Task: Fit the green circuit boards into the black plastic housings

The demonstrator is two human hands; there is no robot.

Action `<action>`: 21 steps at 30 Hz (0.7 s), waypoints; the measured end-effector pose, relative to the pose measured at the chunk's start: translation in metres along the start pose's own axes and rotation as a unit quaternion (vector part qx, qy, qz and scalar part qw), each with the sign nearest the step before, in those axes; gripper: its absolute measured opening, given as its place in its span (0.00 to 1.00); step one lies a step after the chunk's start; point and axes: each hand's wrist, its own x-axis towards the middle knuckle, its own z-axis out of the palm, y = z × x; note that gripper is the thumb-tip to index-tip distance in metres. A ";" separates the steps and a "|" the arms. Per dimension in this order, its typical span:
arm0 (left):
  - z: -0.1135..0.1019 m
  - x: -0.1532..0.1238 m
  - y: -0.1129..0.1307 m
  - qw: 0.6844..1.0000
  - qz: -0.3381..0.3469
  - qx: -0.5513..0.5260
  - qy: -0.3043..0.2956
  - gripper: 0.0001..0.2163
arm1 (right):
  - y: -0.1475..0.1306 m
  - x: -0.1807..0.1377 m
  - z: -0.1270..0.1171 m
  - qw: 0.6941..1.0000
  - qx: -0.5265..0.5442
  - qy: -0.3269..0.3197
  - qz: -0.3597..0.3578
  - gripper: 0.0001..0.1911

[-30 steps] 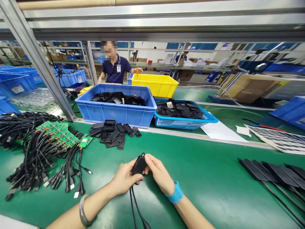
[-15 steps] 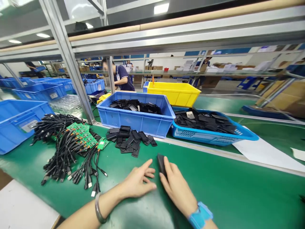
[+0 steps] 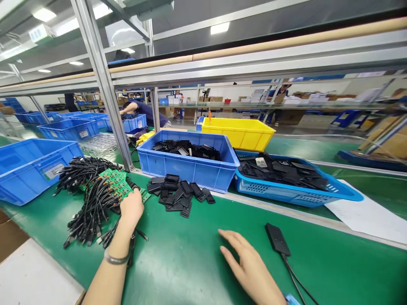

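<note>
My left hand (image 3: pixel 132 209) reaches over the green circuit boards (image 3: pixel 113 182) at the right edge of their pile. Its fingers point down and away behind the hand, so whether they grip a board is hidden. Black cables (image 3: pixel 92 207) run from these boards in a thick bundle. My right hand (image 3: pixel 249 264) hovers above the green work surface, thumb and fingers apart, holding nothing. Right of it lies a flat black case (image 3: pixel 277 239) with two black cables leading toward the near edge. Loose black case parts (image 3: pixel 176 195) lie in a heap beyond my hands.
Behind the heap stands a blue bin (image 3: pixel 187 169) of black parts, beside a blue basket (image 3: pixel 280 192) with more. A yellow bin (image 3: pixel 238 133) is behind them. At left is another blue bin (image 3: pixel 34 169). A metal post (image 3: pixel 103 84) rises near the boards. A person (image 3: pixel 143 110) leans over bins beyond.
My left hand has moved left to the circuit boards. My right hand has let go of the black case, which now lies on the surface to the right. The view has shifted slightly.
</note>
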 end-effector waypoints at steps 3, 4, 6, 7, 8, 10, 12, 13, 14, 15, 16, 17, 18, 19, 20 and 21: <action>-0.004 -0.006 0.015 0.996 0.054 -0.064 -0.025 0.14 | -0.020 -0.003 0.005 0.968 0.227 -0.101 0.023 0.22; -0.003 -0.011 0.023 0.988 0.085 -0.119 -0.054 0.13 | -0.026 -0.005 0.008 0.943 0.303 -0.128 0.041 0.23; 0.002 -0.026 0.043 0.929 0.153 -0.297 -0.159 0.12 | -0.035 -0.007 0.017 0.875 0.448 -0.163 0.080 0.28; 0.006 -0.034 0.053 0.868 0.183 -0.403 -0.226 0.14 | -0.039 -0.008 0.022 0.834 0.516 -0.169 0.097 0.32; 0.011 -0.040 0.061 0.811 0.203 -0.475 -0.274 0.16 | -0.042 -0.009 0.026 0.790 0.579 -0.169 0.111 0.35; 0.022 -0.048 0.070 0.786 0.232 -0.510 -0.261 0.18 | -0.046 -0.009 0.030 0.707 0.677 -0.158 0.134 0.35; 0.031 -0.044 0.069 0.872 0.237 -0.411 -0.121 0.18 | -0.047 -0.008 0.029 0.663 0.719 -0.137 0.157 0.27; 0.034 -0.039 0.066 0.915 0.226 -0.332 -0.043 0.18 | -0.047 -0.007 0.026 0.661 0.720 -0.126 0.167 0.23; 0.037 -0.034 0.061 0.945 0.210 -0.252 0.015 0.18 | -0.046 -0.006 0.023 0.670 0.713 -0.115 0.172 0.19; 0.040 -0.027 0.056 0.963 0.194 -0.183 0.044 0.18 | -0.044 -0.006 0.019 0.684 0.701 -0.103 0.175 0.17; 0.042 -0.022 0.052 0.974 0.180 -0.131 0.049 0.18 | -0.041 -0.006 0.015 0.700 0.686 -0.092 0.178 0.16; 0.043 -0.018 0.048 0.980 0.170 -0.096 0.044 0.19 | -0.039 -0.006 0.012 0.718 0.668 -0.079 0.181 0.17; 0.044 -0.015 0.045 0.983 0.164 -0.071 0.037 0.19 | -0.036 -0.006 0.008 0.738 0.646 -0.067 0.185 0.18; 0.044 -0.013 0.043 0.986 0.157 -0.053 0.034 0.20 | -0.033 -0.007 0.005 0.760 0.620 -0.057 0.188 0.20; 0.044 -0.012 0.042 0.988 0.148 -0.040 0.035 0.19 | -0.031 -0.007 0.002 0.783 0.591 -0.050 0.189 0.21; 0.042 -0.012 0.041 0.989 0.140 -0.030 0.038 0.18 | -0.029 -0.007 0.000 0.806 0.560 -0.047 0.185 0.22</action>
